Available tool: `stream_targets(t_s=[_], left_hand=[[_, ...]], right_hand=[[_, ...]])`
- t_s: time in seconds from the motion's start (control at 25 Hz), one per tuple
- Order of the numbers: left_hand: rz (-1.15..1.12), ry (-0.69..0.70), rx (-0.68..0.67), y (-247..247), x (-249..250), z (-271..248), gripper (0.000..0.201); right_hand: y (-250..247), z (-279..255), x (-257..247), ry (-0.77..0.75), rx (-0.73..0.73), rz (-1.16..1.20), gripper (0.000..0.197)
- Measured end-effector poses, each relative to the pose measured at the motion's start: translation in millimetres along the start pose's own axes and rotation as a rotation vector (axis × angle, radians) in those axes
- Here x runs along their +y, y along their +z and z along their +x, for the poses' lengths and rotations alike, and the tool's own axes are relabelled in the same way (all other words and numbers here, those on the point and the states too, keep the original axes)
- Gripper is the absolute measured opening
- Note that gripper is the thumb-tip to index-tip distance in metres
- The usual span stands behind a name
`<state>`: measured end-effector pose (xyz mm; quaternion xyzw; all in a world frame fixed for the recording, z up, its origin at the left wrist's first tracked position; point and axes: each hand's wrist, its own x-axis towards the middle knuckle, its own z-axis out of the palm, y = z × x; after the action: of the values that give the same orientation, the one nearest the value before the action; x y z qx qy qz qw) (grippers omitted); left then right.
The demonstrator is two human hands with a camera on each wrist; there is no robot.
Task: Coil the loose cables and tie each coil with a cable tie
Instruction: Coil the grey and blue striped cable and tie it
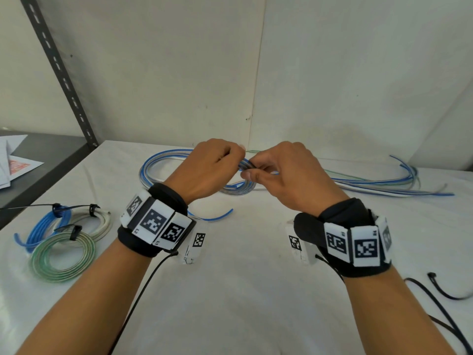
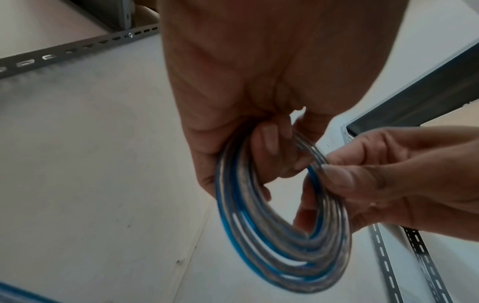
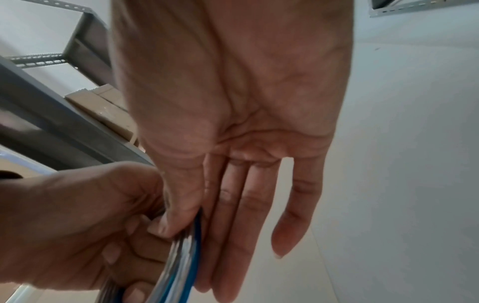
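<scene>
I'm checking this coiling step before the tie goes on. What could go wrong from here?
1. The blue-and-clear coil has no tie on it; only the left hand and right hand hold it, so a loosened pinch would likely let the loops spring apart.
2. The spare cable ties lie at the table's right edge, so one hand must let go to fetch one.
3. The loose cables lie close behind and might snag the coil.

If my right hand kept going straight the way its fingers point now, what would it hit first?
Most likely the left hand, which grips the same blue-and-clear coil directly ahead of the right hand; depth is unclear.
</scene>
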<state>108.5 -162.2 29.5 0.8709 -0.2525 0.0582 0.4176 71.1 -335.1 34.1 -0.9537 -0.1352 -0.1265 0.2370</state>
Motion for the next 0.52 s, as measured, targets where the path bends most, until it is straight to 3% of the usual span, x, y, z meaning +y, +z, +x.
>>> stream_targets(t_s=[0.2,0.36,0.52], left_hand=[[0.085,0.076,-0.011,2.6,0.4,-1.3,0.042],[-0.021,0.038,-0.017,4.6,4.5,-1.7,0.044],[-0.082,-0.002,-0.254,24.2,19.0,-9.9,0.047]], right_hand=[[1.4,-0.6,-1.6,-0.021,-0.016,-0.075,0.03],[-5.0,-6.7,6.5,-0.087,0.04,0.063,0.023],[-19.9,-33.9,20.6,-0.094,-0.061,0.021,0.026]])
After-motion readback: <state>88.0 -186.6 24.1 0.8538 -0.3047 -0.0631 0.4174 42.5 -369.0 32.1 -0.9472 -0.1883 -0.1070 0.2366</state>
